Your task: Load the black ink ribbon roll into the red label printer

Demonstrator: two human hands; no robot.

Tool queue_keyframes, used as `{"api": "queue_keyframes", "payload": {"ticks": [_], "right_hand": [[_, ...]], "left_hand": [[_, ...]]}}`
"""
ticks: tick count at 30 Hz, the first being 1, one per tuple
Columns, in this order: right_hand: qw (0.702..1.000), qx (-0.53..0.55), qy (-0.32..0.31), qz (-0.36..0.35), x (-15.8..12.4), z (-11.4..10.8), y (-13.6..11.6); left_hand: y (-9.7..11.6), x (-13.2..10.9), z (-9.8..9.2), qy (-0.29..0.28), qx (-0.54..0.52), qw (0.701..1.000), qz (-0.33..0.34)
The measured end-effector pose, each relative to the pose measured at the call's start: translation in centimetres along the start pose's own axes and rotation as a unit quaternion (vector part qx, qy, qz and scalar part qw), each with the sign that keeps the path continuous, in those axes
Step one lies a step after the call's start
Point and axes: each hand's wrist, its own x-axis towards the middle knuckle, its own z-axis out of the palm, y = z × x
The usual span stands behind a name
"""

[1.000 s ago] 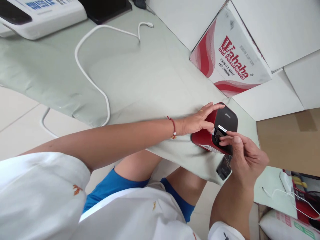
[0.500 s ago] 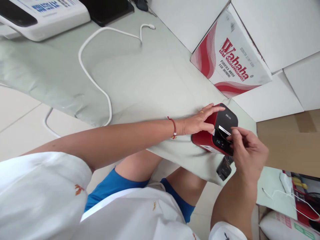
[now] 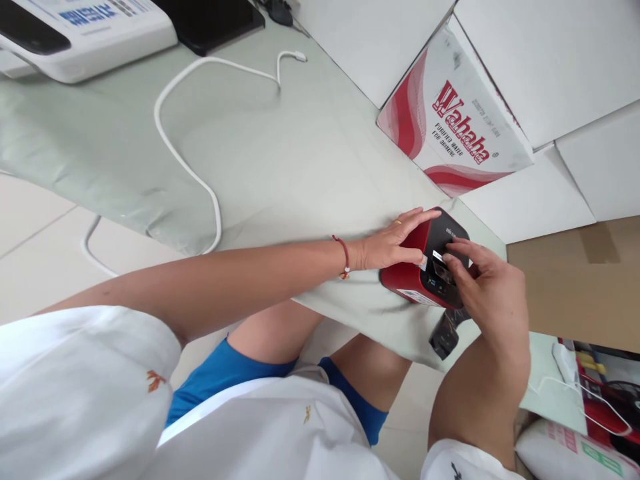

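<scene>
A small box-shaped device [image 3: 407, 277] with red sides and a black top sits near the edge of the covered table. My left hand [image 3: 387, 247] grips its left side, with fingers spread over the red wall and onto the top edge. At an opening in the black top, beside a small white label, my right hand [image 3: 483, 273] has thumb and fingers drawn together. A dark glossy piece [image 3: 443, 272] shows at that opening, by the thumb; whether it is pinched is hidden. A black glossy strip [image 3: 445, 337] lies below the device at the table edge.
A white cable [image 3: 187, 163] loops over the table [image 3: 300, 153]. At the far left are a white appliance [image 3: 115, 47] and a black flat object [image 3: 215, 23]. A Wahaha water carton [image 3: 455, 120] and white boxes line the back; a brown carton [image 3: 565, 280] stands right.
My right hand has moved up and left over the device's top, from the opening toward the white label. My left hand keeps its place on the device. The view has shifted slightly.
</scene>
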Motion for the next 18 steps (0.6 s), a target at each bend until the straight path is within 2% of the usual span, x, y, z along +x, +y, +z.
{"api": "queue_keyframes", "payload": {"ticks": [5,11,13,17,18], "right_hand": [[0.997,0.057,-0.057,-0.010,0.7,-0.6,0.7],[0.995,0.054,-0.076,-0.033,1.3,-0.9,1.2],[0.997,0.054,-0.053,-0.031,1.2,-0.8,1.3],[0.997,0.042,0.064,-0.012,0.5,-0.7,1.6],[0.997,0.040,0.071,-0.010,0.3,-0.8,1.8]], "left_hand": [[-0.1,-0.1,0.0,0.015,0.001,1.000,0.007],[-0.3,0.0,0.0,0.014,0.003,1.000,0.009],[-0.4,0.1,0.0,0.015,0.004,1.000,0.010],[-0.5,0.2,0.1,0.012,0.008,1.000,0.012],[-0.6,0.2,0.1,0.011,0.008,1.000,0.012]]}}
